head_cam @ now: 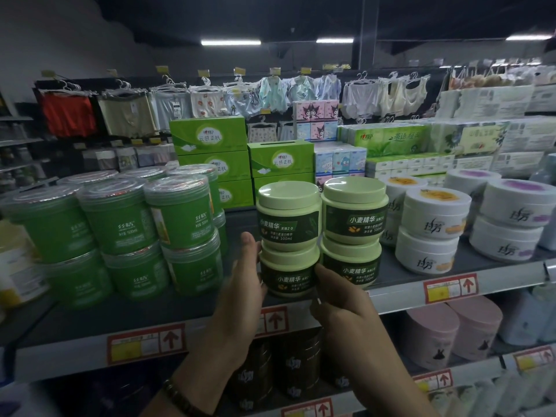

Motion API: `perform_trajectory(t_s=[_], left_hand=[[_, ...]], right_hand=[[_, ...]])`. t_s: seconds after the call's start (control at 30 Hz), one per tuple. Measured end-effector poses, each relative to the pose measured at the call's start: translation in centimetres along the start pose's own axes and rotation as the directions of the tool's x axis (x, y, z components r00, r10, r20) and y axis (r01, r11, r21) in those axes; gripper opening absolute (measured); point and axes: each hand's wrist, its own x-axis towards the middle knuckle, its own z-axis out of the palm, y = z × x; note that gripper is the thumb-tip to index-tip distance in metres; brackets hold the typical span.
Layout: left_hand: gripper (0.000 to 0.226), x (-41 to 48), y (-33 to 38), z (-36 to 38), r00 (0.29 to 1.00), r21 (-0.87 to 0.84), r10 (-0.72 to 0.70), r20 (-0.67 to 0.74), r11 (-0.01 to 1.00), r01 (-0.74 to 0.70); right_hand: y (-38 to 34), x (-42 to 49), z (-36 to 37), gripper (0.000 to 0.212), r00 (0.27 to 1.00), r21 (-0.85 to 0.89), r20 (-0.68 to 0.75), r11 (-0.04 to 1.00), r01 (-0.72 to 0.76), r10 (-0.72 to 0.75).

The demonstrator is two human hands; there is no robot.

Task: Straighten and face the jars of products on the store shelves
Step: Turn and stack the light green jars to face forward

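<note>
Two stacks of pale-green jars with dark labels stand side by side near the front of the grey shelf (pixel 180 308). My left hand (pixel 240 284) and my right hand (pixel 337 299) both grip the lower jar (pixel 288 275) of the left stack, one on each side. A second jar (pixel 287 216) sits on top of it, label facing me. The right stack has an upper jar (pixel 355 210) and a lower jar (pixel 350 263), labels turned slightly right.
Stacked bright-green tubs (pixel 126 224) stand left of my hands; white jars (pixel 433 230) stand to the right. Green tissue boxes (pixel 210 152) and paper packs sit behind. Dark jars (pixel 288 365) and pink tubs (pixel 451 332) fill the lower shelf. Price tags line the shelf edge.
</note>
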Motion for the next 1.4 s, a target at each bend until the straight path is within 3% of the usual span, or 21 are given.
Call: perform_trajectory(t_s=[0.1,0.23,0.4,0.5,0.67,0.87,1.03,1.17,1.4], left_hand=[[0.099,-0.2,-0.1,0.1,1.0,-0.01,0.015,-0.002,1.0,-0.015],[0.085,-0.3,-0.1,0.2,1.0,-0.033,0.019,0.017,0.999,-0.019],[0.09,-0.4,-0.2,-0.1,0.998,-0.019,0.029,0.057,0.999,-0.028],[0.095,-0.2,-0.2,-0.5,0.998,0.015,0.018,0.061,1.0,-0.019],[0.074,0.4,0.6,-0.5,0.997,0.116,0.062,0.037,0.991,-0.066],[0.106,2.0,1.9,-0.1,0.982,0.087,0.184,0.042,0.978,-0.187],[0.076,2.4,2.1,0.5,0.968,-0.006,0.226,0.111,0.974,-0.226],[0.078,2.2,2.0,0.5,0.957,-0.038,0.256,0.135,0.967,-0.253],[0.059,0.8,2.3,0.9,0.937,-0.026,0.321,0.134,0.947,-0.321]], right_hand=[[-0.2,-0.2,-0.1,0.078,1.0,0.003,0.001,1.0,-0.013,0.013],[-0.1,-0.3,-0.3,0.071,1.0,0.022,0.018,1.0,-0.009,0.008],[0.1,-0.3,-0.4,0.07,0.999,0.05,0.018,0.998,-0.034,0.033],[0.0,-0.4,-0.5,0.069,1.0,0.023,0.019,1.0,0.016,-0.017],[-1.4,-1.2,-0.7,0.054,0.982,-0.034,-0.036,0.982,0.184,-0.185],[-3.2,-0.9,-1.0,0.068,0.953,-0.074,-0.039,0.952,0.296,-0.3],[-4.3,-0.9,-0.7,0.077,0.954,-0.086,-0.036,0.952,0.293,-0.297],[-4.2,-0.5,-0.7,0.083,0.959,-0.104,-0.023,0.955,0.279,-0.282],[-4.2,-0.2,-0.6,0.088,0.951,-0.21,-0.002,0.93,0.301,-0.308]])
